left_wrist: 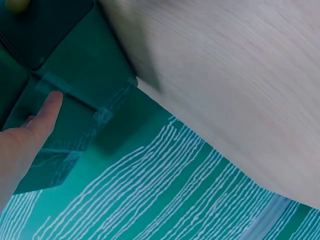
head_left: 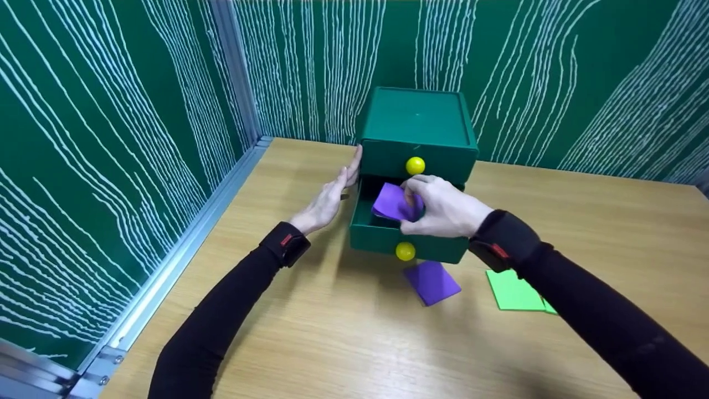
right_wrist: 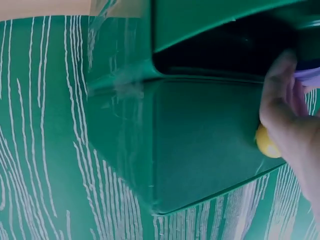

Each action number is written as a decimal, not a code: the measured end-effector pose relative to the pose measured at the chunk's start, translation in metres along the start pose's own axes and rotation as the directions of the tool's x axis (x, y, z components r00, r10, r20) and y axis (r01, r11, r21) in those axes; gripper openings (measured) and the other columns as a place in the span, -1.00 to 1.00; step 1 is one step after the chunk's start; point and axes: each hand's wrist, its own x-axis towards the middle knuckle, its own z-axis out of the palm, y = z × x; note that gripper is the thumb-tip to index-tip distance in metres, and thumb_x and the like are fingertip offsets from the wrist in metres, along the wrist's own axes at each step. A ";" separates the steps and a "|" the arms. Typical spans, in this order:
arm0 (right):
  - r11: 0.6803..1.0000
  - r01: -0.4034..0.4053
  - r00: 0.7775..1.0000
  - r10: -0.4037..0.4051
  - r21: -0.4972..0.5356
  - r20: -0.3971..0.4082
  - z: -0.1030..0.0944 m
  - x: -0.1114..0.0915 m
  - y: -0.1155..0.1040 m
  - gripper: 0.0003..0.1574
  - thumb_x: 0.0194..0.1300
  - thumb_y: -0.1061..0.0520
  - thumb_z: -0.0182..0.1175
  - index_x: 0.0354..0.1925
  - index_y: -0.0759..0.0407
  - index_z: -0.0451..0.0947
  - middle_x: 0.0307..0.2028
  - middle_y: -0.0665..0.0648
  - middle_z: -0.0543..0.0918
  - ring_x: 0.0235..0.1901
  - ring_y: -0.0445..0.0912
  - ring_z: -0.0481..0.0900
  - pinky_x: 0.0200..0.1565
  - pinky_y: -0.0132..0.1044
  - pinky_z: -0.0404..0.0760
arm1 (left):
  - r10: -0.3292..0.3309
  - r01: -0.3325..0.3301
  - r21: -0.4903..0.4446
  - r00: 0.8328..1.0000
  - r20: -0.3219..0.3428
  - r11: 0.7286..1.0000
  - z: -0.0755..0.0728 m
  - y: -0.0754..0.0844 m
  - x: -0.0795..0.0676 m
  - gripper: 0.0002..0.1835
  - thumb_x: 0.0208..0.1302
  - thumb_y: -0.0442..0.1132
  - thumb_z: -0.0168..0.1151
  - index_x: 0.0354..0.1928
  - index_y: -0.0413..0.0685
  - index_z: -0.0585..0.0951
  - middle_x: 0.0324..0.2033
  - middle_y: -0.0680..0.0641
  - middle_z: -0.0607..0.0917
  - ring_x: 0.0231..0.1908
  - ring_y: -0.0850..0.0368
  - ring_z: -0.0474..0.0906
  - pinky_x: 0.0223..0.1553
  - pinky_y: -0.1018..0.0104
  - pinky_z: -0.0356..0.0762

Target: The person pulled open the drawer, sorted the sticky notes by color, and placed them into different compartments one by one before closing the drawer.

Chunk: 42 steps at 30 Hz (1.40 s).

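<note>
My right hand point(head_left: 446, 210) pinches a stack of purple square paper notes point(head_left: 392, 200) over the pulled-out lower drawer point(head_left: 374, 237) of a small green drawer unit point(head_left: 418, 117). In the right wrist view a purple edge point(right_wrist: 309, 76) shows beyond the fingers, near the yellow knob point(right_wrist: 267, 142). The left hand point(head_left: 325, 204) rests with straight fingers along the unit's left side; in the left wrist view a fingertip lies against the taped side wall point(left_wrist: 75, 117). The upper drawer point(head_left: 388, 159) is closed. Another purple square point(head_left: 433, 282) lies on the table below the lower drawer.
Light green square notes point(head_left: 514, 291) lie on the wooden table point(head_left: 310, 332), partly under the right forearm in the head view. Green panels with white wavy lines point(head_left: 343, 61) stand behind and at the left, joined by a metal frame point(head_left: 183, 238).
</note>
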 end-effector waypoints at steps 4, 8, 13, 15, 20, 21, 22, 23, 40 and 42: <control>1.000 0.002 1.000 -0.002 0.028 0.000 0.003 0.005 -0.002 -0.65 0.12 0.05 0.40 -0.26 0.20 0.48 -0.30 0.14 0.56 -0.23 0.00 0.50 -0.26 -0.27 0.41 | -0.008 0.008 -0.001 1.000 0.003 1.000 0.002 0.001 0.002 -0.38 0.51 0.21 -0.76 0.58 0.44 -0.28 0.60 0.12 -0.19 0.57 -0.10 -0.02 0.44 -0.42 -0.06; 0.996 -0.008 1.000 0.007 0.084 0.014 0.003 0.010 -0.002 -0.65 0.16 0.06 0.40 -0.24 0.23 0.49 -0.29 0.13 0.57 -0.28 -0.05 0.51 -0.29 -0.30 0.40 | 0.000 0.000 0.012 1.000 0.009 1.000 0.005 0.003 0.006 -0.41 0.55 0.14 -0.76 0.58 0.44 -0.29 0.60 0.17 -0.22 0.57 -0.07 -0.03 0.47 -0.38 -0.12; 0.998 -0.006 0.999 0.004 0.065 0.037 0.007 0.011 0.002 -0.62 0.22 -0.03 0.40 -0.21 0.21 0.53 -0.38 0.08 0.55 -0.36 -0.09 0.47 -0.35 -0.36 0.35 | -0.014 0.013 0.021 1.000 0.017 1.000 0.008 0.004 0.008 -0.44 0.58 0.08 -0.74 0.57 0.49 -0.28 0.59 0.22 -0.23 0.57 -0.04 -0.02 0.49 -0.34 -0.09; 0.998 0.001 0.998 -0.005 0.068 0.056 0.009 0.010 0.003 -0.62 0.26 -0.08 0.38 -0.19 0.19 0.57 -0.37 0.08 0.57 -0.36 -0.10 0.47 -0.34 -0.35 0.35 | -0.018 0.018 0.031 1.000 0.020 0.999 0.008 0.003 0.007 -0.44 0.58 0.08 -0.74 0.57 0.49 -0.29 0.59 0.21 -0.22 0.57 -0.04 -0.01 0.49 -0.34 -0.10; 0.995 0.030 0.999 -0.034 0.099 0.035 0.006 0.001 0.003 -0.66 0.33 -0.07 0.32 -0.14 0.17 0.62 -0.01 0.20 0.70 -0.07 0.04 0.64 0.02 -0.16 0.64 | -0.012 0.011 0.044 1.000 0.019 0.999 0.008 0.002 0.006 -0.44 0.58 0.06 -0.73 0.57 0.49 -0.31 0.60 0.18 -0.21 0.57 -0.03 -0.03 0.51 -0.32 -0.17; 0.995 0.043 0.999 -0.044 0.089 0.010 0.005 -0.003 0.002 -0.67 0.33 -0.07 0.32 -0.14 0.16 0.62 0.06 0.22 0.68 0.01 0.07 0.64 0.11 -0.08 0.63 | -0.013 0.013 0.045 1.000 0.016 0.999 0.008 0.002 0.006 -0.44 0.58 0.06 -0.74 0.57 0.49 -0.31 0.60 0.19 -0.21 0.57 -0.03 -0.03 0.50 -0.34 -0.16; 0.995 0.069 0.997 -0.068 0.066 -0.027 0.004 -0.007 0.000 -0.68 0.33 -0.06 0.32 -0.15 0.15 0.62 0.12 0.23 0.67 0.07 0.09 0.62 0.17 -0.03 0.60 | -0.012 0.011 0.045 1.000 0.016 0.999 0.007 0.002 0.005 -0.44 0.58 0.06 -0.74 0.57 0.49 -0.31 0.60 0.19 -0.21 0.57 -0.02 -0.03 0.50 -0.33 -0.17; 0.994 0.107 0.992 -0.105 0.034 -0.073 0.004 -0.013 -0.002 -0.69 0.32 -0.06 0.34 -0.16 0.15 0.62 0.14 0.23 0.66 0.11 0.09 0.60 0.21 0.00 0.57 | -0.009 0.008 0.047 1.000 0.014 0.999 0.007 0.002 0.005 -0.44 0.58 0.06 -0.74 0.57 0.49 -0.31 0.60 0.19 -0.21 0.57 -0.03 -0.03 0.51 -0.32 -0.18; 0.898 0.325 0.894 -0.394 -0.296 -0.214 0.065 -0.132 0.002 -0.57 -0.02 0.07 0.51 -0.18 0.06 0.56 -0.24 -0.07 0.63 -0.18 -0.14 0.58 -0.14 -0.17 0.66 | -0.007 0.007 0.016 1.000 -0.024 1.000 0.001 -0.001 0.001 -0.43 0.58 0.02 -0.75 0.59 0.42 -0.26 0.60 0.09 -0.15 0.57 -0.06 -0.03 0.51 -0.30 -0.14; 0.910 0.272 0.919 -0.343 -0.314 -0.197 0.071 -0.134 0.016 -0.57 -0.04 0.08 0.51 -0.19 0.05 0.57 -0.26 -0.07 0.63 -0.20 -0.14 0.58 -0.17 -0.17 0.66 | -0.008 0.008 0.009 1.000 -0.024 1.000 0.001 -0.002 -0.001 -0.43 0.58 0.02 -0.75 0.58 0.42 -0.27 0.60 0.10 -0.17 0.58 -0.05 -0.04 0.51 -0.32 -0.14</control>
